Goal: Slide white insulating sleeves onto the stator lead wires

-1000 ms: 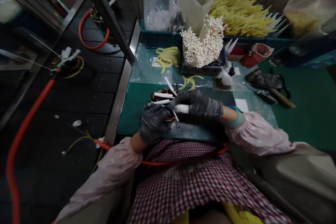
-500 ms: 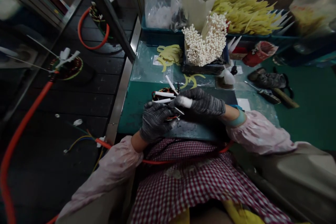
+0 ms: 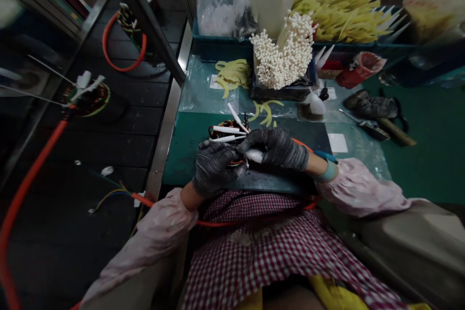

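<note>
A wound motor stator (image 3: 232, 125) with wire coils lies on the bench. Several white sleeves (image 3: 227, 130) stick out from its near side and top. My left hand (image 3: 215, 167), in a grey knit glove, is closed at the stator's near edge. From the right my right hand (image 3: 279, 147), gloved alike, meets it with pinched fingers; its thumb end looks white, as if wrapped. What the fingertips of both hands pinch is hidden between them. An orange cable (image 3: 302, 144) shows behind my right wrist.
Behind the hands stands a box of thin white-tipped sticks (image 3: 283, 58), beside a heap of yellow strips (image 3: 337, 5). A hammer (image 3: 395, 131) and scissors-like tool (image 3: 370, 128) lie right. Another stator (image 3: 92, 99) with an orange cable sits left, past a metal post (image 3: 148, 19).
My right hand has dipped and turned, its white thumb end now lower against my left fingers. A thin white tip between the hands is now covered. The view has shifted slightly.
</note>
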Demonstrator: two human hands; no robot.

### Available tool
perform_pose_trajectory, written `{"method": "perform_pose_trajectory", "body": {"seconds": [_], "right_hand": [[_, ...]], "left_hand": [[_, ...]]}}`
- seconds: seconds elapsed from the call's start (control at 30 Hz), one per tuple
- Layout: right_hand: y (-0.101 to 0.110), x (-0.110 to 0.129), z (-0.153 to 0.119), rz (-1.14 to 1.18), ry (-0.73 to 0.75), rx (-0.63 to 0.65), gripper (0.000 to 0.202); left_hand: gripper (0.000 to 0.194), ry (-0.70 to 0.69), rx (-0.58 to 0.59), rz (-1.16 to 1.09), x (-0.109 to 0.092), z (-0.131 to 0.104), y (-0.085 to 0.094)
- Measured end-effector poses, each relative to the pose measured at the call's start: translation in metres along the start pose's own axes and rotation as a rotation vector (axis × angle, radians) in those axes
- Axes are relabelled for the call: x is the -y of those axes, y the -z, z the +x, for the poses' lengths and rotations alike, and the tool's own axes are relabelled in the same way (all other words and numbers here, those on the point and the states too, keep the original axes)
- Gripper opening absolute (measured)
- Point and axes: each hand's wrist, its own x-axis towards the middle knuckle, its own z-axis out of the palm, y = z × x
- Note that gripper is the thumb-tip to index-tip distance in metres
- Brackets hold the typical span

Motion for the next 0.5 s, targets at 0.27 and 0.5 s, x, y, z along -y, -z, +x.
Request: {"method": "perform_pose_trajectory", "body": {"seconds": [0.27, 0.5], "right_hand": [[-0.019, -0.014, -0.042, -0.157, 0.071, -0.012, 0.019], [-0.032, -0.001, -0.017, -0.038, 0.079, -0.003, 0.028]], "left_hand": [[0.009, -0.027, -0.112, -0.007, -0.009, 0.006, 0.004], [0.011, -0.049, -0.134, 0.029, -0.01, 0.01, 0.006]]}}
